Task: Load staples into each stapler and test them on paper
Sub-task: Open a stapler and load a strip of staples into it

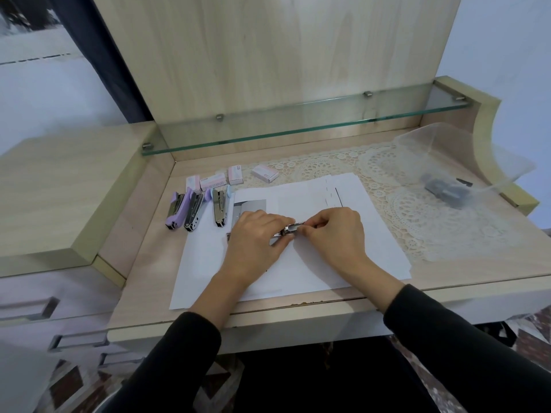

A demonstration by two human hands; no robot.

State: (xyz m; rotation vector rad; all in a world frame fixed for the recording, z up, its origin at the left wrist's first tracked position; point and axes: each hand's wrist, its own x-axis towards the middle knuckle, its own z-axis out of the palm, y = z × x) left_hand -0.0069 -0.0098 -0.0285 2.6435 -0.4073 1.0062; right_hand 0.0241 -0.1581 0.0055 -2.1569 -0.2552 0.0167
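A metal stapler (288,229) lies on the white paper sheets (313,263) in the middle of the desk. My left hand (255,242) covers and grips its left part. My right hand (335,234) pinches its right end, where the shiny magazine shows between the fingers. Whether staples are in it is hidden. Three more staplers lie at the left: a purple one (176,211), a second purple one (194,211) and a light blue one (220,208). Several small pink staple boxes (222,179) stand behind them, and one more box (265,173) lies to their right.
A lace doily (417,210) covers the desk's right side. A clear plastic container (447,162) with dark metal items stands at the far right. A glass shelf (298,126) runs along the back above the desk. Drawers with handles (26,308) are at the left.
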